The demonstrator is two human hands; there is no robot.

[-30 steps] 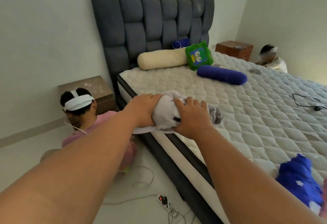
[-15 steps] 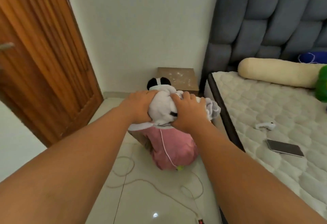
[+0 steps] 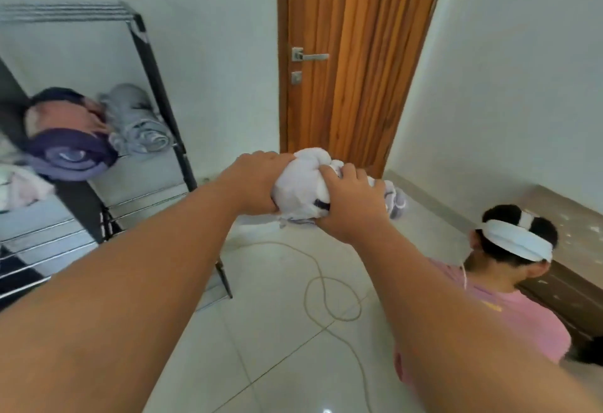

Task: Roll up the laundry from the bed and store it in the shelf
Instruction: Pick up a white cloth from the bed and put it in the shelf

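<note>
Left hand (image 3: 261, 181) and right hand (image 3: 350, 204) each grasp one end of the pale rolled garment (image 3: 300, 184), fingers curled over its top. This grip probably keeps the soft, limp cloth from unwinding while it is held in the air to the right of the shelf (image 3: 153, 86), well apart from it. The shelf is a dark upright frame with thin metal rails. It carries a grey roll (image 3: 137, 122), a purple roll (image 3: 71, 155) and a pink roll (image 3: 62, 119), all soft spiral-ended cylinders, and the bare surface just below the grey roll is judged a likely resting place.
</note>
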